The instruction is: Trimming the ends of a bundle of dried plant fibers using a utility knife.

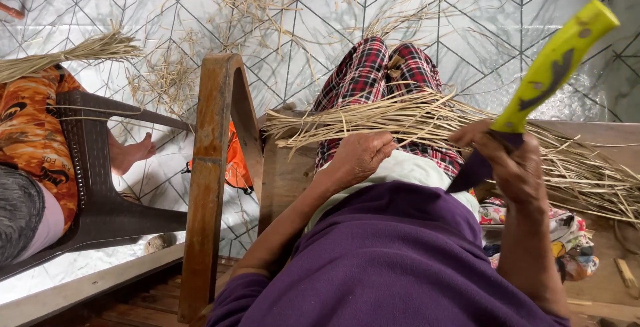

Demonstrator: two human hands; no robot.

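Up close, the right hand is clamped around a knife with a yellow-green handle, blade pointing down, while the left hand is curled shut on the straw lying across the lap, over the checked trousers.

Hands: straw bundle, yellow-handled knife
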